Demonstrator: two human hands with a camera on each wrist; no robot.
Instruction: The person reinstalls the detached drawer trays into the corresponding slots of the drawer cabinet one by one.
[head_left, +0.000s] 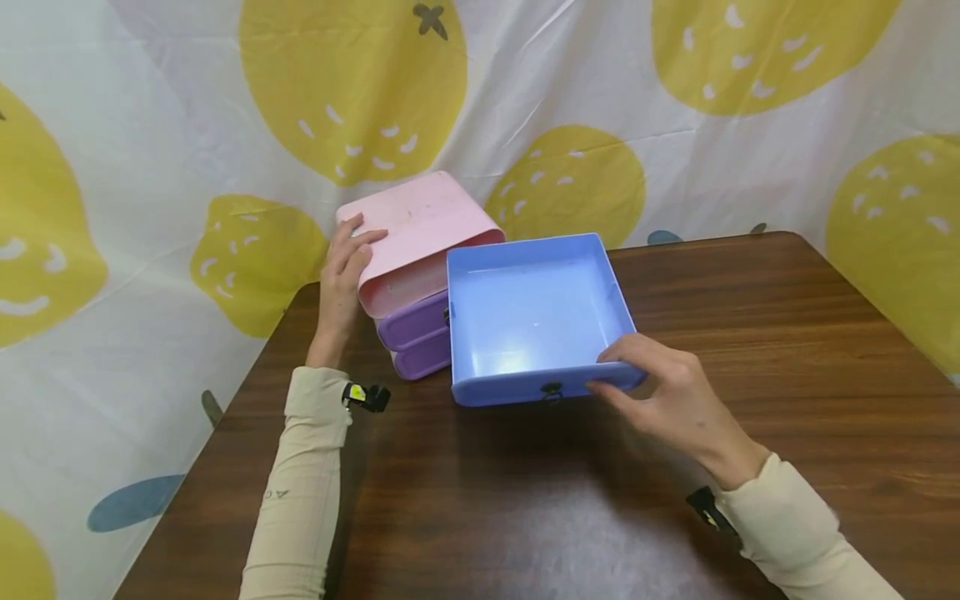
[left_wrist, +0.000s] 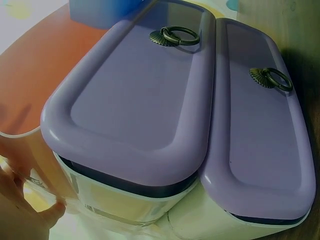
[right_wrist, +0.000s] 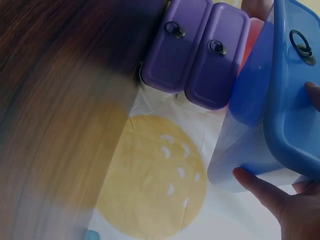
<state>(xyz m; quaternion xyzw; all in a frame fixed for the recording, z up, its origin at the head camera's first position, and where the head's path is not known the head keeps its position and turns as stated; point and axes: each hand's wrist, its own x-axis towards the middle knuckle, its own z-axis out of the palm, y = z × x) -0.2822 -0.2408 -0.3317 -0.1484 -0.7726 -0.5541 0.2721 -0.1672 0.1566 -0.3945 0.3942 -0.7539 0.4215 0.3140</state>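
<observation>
A pink cabinet (head_left: pixel 420 221) stands at the table's back left with two purple drawers (head_left: pixel 412 321) pushed in, each with a metal ring pull (left_wrist: pixel 175 36). My left hand (head_left: pixel 345 267) holds the cabinet's left upper corner, fingers over the top and the thumb (left_wrist: pixel 52 212) at the front edge. A blue drawer (head_left: pixel 532 317), empty, is out of the cabinet and lifted above the table just right of it. My right hand (head_left: pixel 660 387) grips its front right corner, thumb on the rim and fingers (right_wrist: pixel 265 192) under the front. Its ring pull (head_left: pixel 552 390) faces me.
The dark wooden table (head_left: pixel 750 350) is bare in front and to the right. A white sheet with yellow lemon shapes (head_left: pixel 360 75) hangs behind the cabinet and drapes down past the table's left and right edges.
</observation>
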